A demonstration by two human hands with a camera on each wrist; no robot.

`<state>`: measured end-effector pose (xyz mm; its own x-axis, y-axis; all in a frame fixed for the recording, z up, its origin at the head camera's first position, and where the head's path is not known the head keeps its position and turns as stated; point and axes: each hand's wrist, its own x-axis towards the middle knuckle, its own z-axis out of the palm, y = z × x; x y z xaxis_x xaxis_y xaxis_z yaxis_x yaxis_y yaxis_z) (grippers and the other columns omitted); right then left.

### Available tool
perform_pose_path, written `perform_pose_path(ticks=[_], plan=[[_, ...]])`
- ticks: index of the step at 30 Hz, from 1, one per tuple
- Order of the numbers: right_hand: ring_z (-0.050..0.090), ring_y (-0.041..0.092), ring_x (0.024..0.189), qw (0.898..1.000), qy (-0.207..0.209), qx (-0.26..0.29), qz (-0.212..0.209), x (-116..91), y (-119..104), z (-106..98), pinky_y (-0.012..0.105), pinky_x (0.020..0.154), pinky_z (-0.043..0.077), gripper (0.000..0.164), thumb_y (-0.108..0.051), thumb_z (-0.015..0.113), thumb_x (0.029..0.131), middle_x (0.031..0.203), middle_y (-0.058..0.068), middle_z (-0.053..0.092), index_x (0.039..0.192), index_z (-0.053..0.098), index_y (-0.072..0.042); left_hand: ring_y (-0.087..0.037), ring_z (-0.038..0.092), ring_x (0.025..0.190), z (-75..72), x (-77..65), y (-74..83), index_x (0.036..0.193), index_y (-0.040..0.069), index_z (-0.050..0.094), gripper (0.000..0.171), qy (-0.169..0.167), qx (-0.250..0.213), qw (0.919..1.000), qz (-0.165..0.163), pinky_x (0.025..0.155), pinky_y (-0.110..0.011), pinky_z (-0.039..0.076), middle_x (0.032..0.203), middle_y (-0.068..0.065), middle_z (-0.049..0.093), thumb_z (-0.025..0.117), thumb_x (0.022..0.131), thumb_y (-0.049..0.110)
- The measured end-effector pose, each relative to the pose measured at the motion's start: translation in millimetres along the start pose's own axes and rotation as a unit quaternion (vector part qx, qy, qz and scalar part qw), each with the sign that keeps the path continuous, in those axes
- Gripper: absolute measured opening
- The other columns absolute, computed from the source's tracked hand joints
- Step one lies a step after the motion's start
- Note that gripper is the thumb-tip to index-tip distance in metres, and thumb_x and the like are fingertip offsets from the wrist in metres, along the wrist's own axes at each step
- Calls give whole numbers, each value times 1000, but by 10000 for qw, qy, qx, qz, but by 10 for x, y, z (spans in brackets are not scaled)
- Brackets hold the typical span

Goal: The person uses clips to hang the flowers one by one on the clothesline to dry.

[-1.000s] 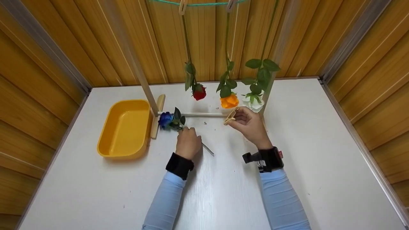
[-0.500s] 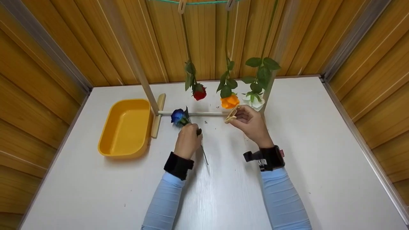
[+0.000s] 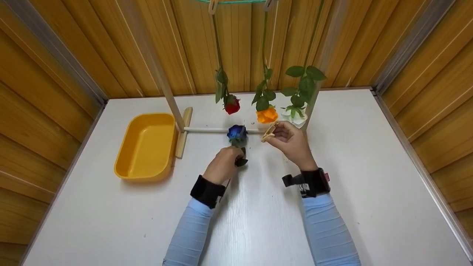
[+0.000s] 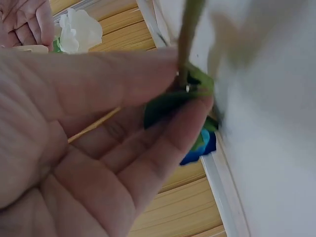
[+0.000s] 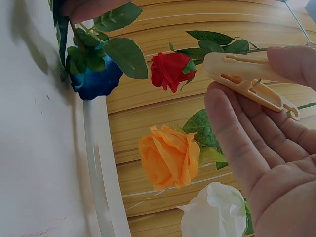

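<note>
In the head view my left hand [image 3: 221,164] pinches the stem of a blue rose [image 3: 237,133] just below its bloom. Its flower points away from me, and the stem's tail runs back under the wrist. The left wrist view shows thumb and finger on the stem [image 4: 190,29] by a green leaf. My right hand [image 3: 293,146] holds a beige clothespin [image 5: 247,74] between thumb and fingers. Behind, a red rose [image 3: 232,105], an orange rose [image 3: 266,115] and a white rose [image 3: 294,116] hang bloom-down; the white one is close behind the right hand.
A yellow bin [image 3: 146,147] stands left on the white table [image 3: 140,221]. A wooden frame has uprights and a low crossbar [image 3: 207,130]. Overhead runs a green cord [image 3: 240,2] with clothespins [image 3: 213,6] gripping the red and orange stems. Wood-look panels wall the back and sides.
My left hand has turned and shifted slightly right with the blue rose. The bloom swung from beside the bin to the middle, now pointing away from me. The right hand stays nearly still.
</note>
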<state>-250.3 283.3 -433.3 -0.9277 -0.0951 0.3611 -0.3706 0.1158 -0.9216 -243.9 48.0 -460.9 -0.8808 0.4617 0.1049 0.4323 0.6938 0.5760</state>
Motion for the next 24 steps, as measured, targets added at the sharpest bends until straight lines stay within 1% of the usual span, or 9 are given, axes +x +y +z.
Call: perform_pose_path(ticks=[3,7,10,12,14,16,19,21,24], plan=[[70,12,93,10000,16,57,41,-3,-7,-1,23,83,59,33,8,78,85,105,22,69,115,63,11,-25,64,89,14,7,2,99,-1,74,26,-269,54,9993,240,79,-38,56,97,-14,71,67,84,-21],[70,12,94,9999,-3,143,51,-1,-13,-2,23,84,59,34,9,78,85,104,22,69,116,63,13,-28,68,103,20,0,18,112,-2,73,28,-692,54,9975,88,91,-42,57,110,-15,73,69,87,-12],[70,12,94,9999,1,112,16,1,-12,-3,23,84,59,34,8,78,85,104,22,69,115,63,13,-26,67,101,3,-12,37,117,-2,72,26,-978,101,9951,-105,91,-43,56,112,-15,73,71,92,2],[71,12,93,10000,14,76,5,3,-11,-4,23,84,59,33,8,79,85,104,22,69,115,63,13,-25,65,94,-18,-23,42,115,-3,72,24,-1091,153,9938,-167,84,-41,55,108,-16,72,70,93,6],[71,13,94,10000,23,67,14,1,-12,-4,23,83,59,33,7,79,85,104,21,70,114,64,11,-22,60,84,-43,-37,44,104,-2,72,17,-1099,216,9934,-248,73,-37,51,98,-12,69,70,92,9],[71,13,93,10000,22,79,20,-1,-18,-4,24,83,59,32,8,79,85,104,21,70,114,64,11,-20,52,76,-70,-54,43,92,1,69,10,-1079,300,9931,-357,65,-34,43,86,-8,62,69,92,11],[70,13,93,9999,21,104,33,-4,-28,-3,23,83,59,33,8,78,85,104,21,69,115,63,13,-19,45,70,-105,-81,38,78,6,60,18,-1001,460,9924,-548,61,-33,36,76,-2,50,70,92,13],[70,12,93,9999,26,105,47,-5,-34,-4,23,83,59,34,9,78,85,104,21,69,115,63,14,-20,46,71,-120,-95,33,75,7,58,22,-912,568,9921,-643,63,-34,38,76,-2,51,71,92,14],[70,13,93,9999,34,87,86,-5,-30,-8,23,83,59,35,9,79,85,104,21,69,116,63,13,-22,52,74,-123,-106,18,77,5,60,21,-715,655,9919,-817,68,-39,47,83,-7,58,72,92,14]])
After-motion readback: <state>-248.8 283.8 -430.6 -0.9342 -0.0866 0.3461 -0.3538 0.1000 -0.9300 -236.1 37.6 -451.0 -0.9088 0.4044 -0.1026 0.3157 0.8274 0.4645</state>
